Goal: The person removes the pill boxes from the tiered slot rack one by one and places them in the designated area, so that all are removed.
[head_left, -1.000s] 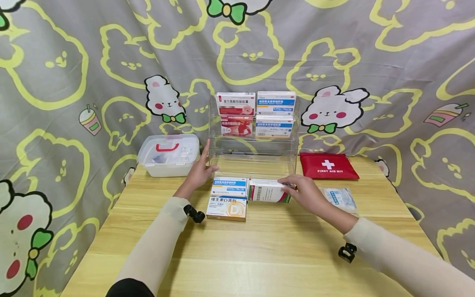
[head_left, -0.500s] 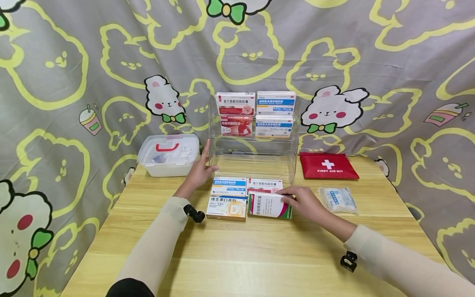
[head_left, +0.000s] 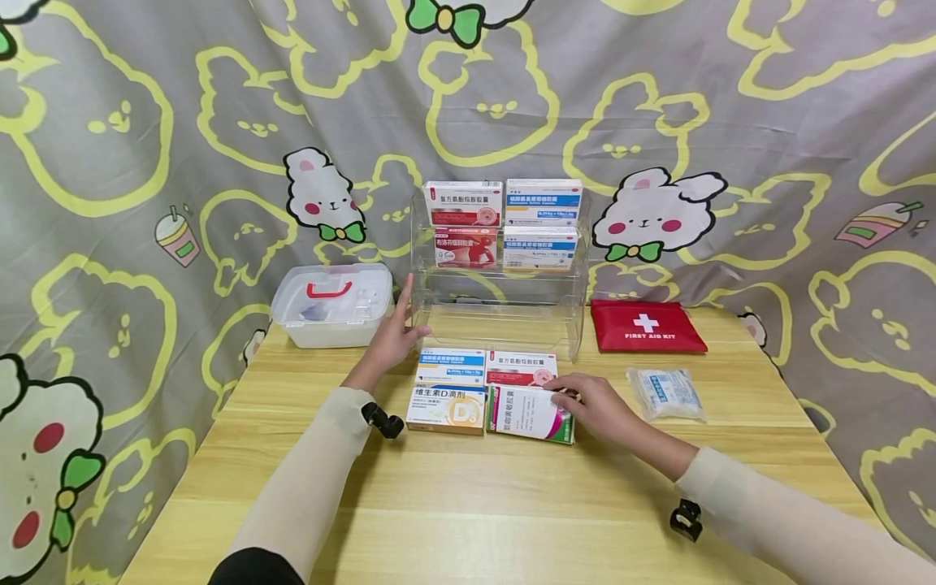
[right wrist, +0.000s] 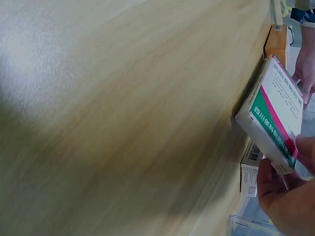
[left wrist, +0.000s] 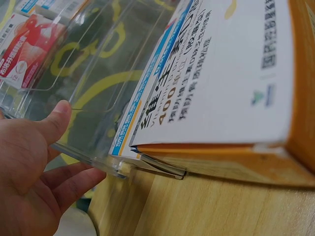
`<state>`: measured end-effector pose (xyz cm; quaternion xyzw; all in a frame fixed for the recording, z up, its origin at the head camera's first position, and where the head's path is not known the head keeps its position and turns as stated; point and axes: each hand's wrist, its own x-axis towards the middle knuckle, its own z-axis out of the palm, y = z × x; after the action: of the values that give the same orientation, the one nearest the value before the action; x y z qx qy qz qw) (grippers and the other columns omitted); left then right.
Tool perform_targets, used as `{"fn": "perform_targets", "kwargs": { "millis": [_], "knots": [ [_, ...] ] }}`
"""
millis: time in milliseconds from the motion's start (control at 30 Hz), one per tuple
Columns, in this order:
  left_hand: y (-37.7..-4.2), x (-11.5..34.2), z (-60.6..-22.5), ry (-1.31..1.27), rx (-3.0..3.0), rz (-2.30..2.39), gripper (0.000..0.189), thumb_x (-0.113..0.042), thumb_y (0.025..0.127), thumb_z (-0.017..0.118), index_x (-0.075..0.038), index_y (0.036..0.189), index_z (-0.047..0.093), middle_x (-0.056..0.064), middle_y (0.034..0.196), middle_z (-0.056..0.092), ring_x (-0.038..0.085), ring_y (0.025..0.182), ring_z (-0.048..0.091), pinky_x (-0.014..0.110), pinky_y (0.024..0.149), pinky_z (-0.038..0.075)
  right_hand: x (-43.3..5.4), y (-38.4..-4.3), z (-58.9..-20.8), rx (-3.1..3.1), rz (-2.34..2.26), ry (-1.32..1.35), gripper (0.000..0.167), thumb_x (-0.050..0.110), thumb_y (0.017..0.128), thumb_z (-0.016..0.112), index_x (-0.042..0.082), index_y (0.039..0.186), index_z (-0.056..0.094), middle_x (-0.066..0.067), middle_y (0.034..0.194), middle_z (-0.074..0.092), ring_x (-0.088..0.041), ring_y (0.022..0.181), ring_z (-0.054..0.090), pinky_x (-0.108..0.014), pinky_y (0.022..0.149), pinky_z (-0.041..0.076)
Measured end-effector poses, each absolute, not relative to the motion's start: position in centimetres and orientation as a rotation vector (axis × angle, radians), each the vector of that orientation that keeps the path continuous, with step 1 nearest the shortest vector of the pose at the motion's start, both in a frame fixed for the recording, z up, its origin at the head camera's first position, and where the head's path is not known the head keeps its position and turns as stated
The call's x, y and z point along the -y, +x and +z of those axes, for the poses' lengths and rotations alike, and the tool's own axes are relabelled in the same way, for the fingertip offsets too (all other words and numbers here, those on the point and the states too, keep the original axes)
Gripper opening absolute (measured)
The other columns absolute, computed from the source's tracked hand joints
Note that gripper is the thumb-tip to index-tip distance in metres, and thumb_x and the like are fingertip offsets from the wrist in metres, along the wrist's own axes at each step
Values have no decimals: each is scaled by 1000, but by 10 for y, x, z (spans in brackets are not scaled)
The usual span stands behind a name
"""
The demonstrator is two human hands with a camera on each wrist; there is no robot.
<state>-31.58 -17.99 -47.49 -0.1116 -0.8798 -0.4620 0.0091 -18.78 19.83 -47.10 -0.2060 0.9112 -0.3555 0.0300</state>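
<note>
My right hand [head_left: 595,406] pinches a white, green and magenta medicine box [head_left: 528,413] by its right end. That box leans in front of a red and white medicine box [head_left: 521,366]; in the right wrist view, the pinched box [right wrist: 275,108] is tilted, thumb on its face and fingers behind. My left hand [head_left: 395,337] rests against the left side of a clear stepped display rack [head_left: 504,313], fingers fairly straight. To the left of the pinched box stands a vitamin D box [head_left: 442,408], before a blue and white box [head_left: 449,367].
On the rack's upper tiers sit two red and white boxes [head_left: 468,248] and two blue and white ones [head_left: 541,248]. A lidded plastic case [head_left: 332,313] is at left. A red first aid pouch [head_left: 647,327] and a clear packet [head_left: 665,392] lie at right.
My right hand has brought the green and magenta box toward me and lower, beside the vitamin D box, uncovering the red and white box behind. The left hand stays put.
</note>
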Motion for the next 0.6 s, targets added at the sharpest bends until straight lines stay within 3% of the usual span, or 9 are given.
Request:
{"fn": "perform_targets", "kwargs": {
  "millis": [200,367,600],
  "knots": [
    [-316,180,-475,-337,2753,-1432,112,-9,100,68,-62,155,-14,13,171,19,39,149,38,37,73,58,-197,-188,-471,-2779,-1084,-579,35,15,92,80,9,126,74,-14,131,68,-30,114,63,-50,96,54],
    [-317,180,-475,-337,2754,-1435,112,-10,100,68,-63,155,-14,14,171,19,39,149,37,36,71,57,-197,-189,-473,-2809,-1066,-604,32,13,91,81,9,122,74,-13,128,69,-27,107,63,-45,90,56],
    [-316,180,-475,-334,2749,-1442,112,-10,99,68,-63,155,-13,8,173,14,38,150,37,36,72,56,-199,-190,-477,-2866,-1041,-691,30,8,90,80,7,119,75,-9,117,72,-28,107,65,-49,94,55]
  ]
}}
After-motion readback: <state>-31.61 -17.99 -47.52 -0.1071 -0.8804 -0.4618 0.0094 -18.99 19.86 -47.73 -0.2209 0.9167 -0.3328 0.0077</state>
